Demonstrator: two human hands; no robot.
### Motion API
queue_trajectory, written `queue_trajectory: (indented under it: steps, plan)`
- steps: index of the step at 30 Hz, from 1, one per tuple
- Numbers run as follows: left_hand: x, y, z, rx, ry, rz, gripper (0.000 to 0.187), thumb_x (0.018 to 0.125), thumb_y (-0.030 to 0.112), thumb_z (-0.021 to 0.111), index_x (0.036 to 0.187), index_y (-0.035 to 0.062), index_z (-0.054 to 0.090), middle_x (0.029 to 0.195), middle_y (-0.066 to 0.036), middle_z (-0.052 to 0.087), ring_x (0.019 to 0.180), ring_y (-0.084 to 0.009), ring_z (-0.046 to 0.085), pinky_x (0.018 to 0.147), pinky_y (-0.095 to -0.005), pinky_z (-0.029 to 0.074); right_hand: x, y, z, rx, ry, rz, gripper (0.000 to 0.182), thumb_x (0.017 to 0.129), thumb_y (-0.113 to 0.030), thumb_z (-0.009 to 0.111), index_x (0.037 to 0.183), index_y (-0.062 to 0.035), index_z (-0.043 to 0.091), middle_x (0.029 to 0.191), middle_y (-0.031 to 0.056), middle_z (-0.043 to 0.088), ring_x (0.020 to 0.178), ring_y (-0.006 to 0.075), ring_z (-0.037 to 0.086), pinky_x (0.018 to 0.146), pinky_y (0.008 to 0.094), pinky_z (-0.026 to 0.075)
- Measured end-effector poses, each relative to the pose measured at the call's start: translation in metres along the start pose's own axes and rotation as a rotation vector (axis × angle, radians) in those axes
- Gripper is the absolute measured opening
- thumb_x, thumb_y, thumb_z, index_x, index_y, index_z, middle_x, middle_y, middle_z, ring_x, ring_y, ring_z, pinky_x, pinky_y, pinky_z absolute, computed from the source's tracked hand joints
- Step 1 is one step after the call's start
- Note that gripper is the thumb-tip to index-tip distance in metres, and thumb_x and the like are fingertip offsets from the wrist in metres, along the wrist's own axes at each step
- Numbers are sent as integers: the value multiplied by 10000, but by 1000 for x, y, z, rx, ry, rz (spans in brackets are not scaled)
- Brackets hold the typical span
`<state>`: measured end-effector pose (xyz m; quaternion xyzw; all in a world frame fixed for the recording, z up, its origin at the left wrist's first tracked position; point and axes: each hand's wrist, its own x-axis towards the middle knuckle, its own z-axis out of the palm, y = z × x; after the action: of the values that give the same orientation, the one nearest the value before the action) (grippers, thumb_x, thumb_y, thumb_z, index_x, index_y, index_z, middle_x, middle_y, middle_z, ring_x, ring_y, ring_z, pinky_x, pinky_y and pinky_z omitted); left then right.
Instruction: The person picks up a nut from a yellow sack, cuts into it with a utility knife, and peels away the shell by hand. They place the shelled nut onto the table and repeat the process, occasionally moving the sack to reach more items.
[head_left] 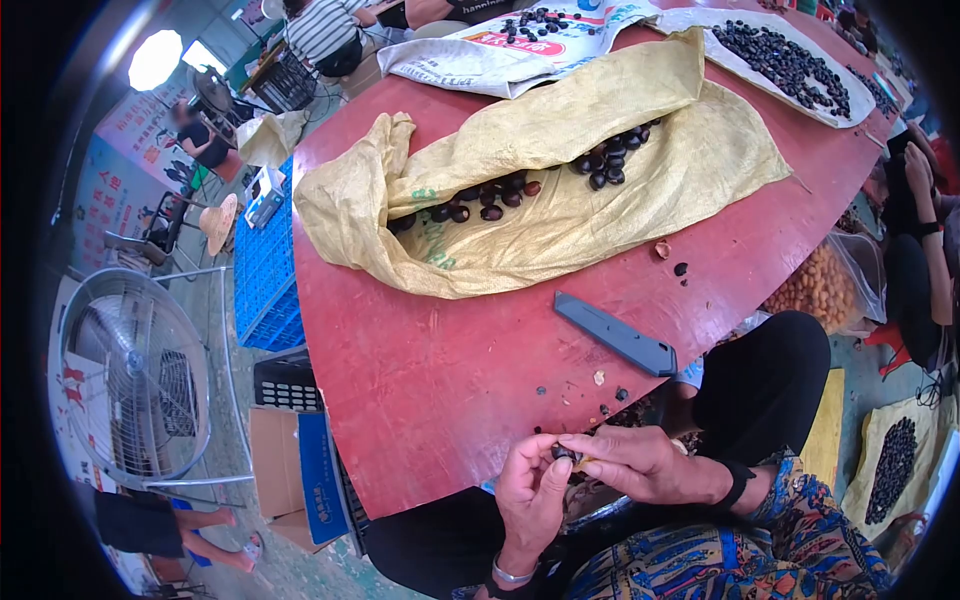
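Note:
At the table's near edge, my left hand (pixel 533 492) pinches a small dark, round, nut-like fruit (pixel 565 453) between thumb and fingers. My right hand (pixel 645 463) meets it from the right, its fingers closed against the fruit. A yellowish bit shows at the right fingertips, but what they grip is too small to make out. Below the hands, a container on the lap is mostly hidden. On the red table (pixel 430 370), a yellow woven sack (pixel 560 230) lies folded open with several dark fruits (pixel 605 160) in it.
A dark grey flat-sided object (pixel 615 335) lies between sack and hands, near scattered shell bits (pixel 598 378). White sacks (pixel 450 65) with dark fruits lie farther back. At left stand a blue crate (pixel 268 270), a cardboard box (pixel 278 465) and a fan (pixel 135 365). Other people sit around.

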<state>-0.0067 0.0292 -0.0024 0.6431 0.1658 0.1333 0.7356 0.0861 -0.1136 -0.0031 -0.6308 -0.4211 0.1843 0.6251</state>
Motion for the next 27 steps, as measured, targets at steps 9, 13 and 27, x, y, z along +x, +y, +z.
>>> queue_trajectory:
  steps: [9,13,27]
  plan:
    - [-1,2,-2,14,-49,26,243,890,85,587,1095,-22,513,904,-35,590,790,-66,548,717,-201,444,-4,-2,-8,705,-81,477,337,943,-157,522,1268,-68,530,814,-7,583,629,29,480,518,164,393]
    - [0,0,-3,-23,-96,30,254,891,99,589,1091,-28,497,929,-60,600,805,-85,558,728,-214,450,-4,-3,-8,786,-46,501,336,947,-159,512,1271,-71,528,788,7,564,590,23,452,475,158,358]
    - [8,-6,0,-552,27,-115,317,892,22,537,1208,25,502,1121,-131,569,876,-162,576,842,-310,488,-10,1,0,96,19,288,294,924,-171,533,1168,-7,528,748,75,559,605,178,562,537,283,446]
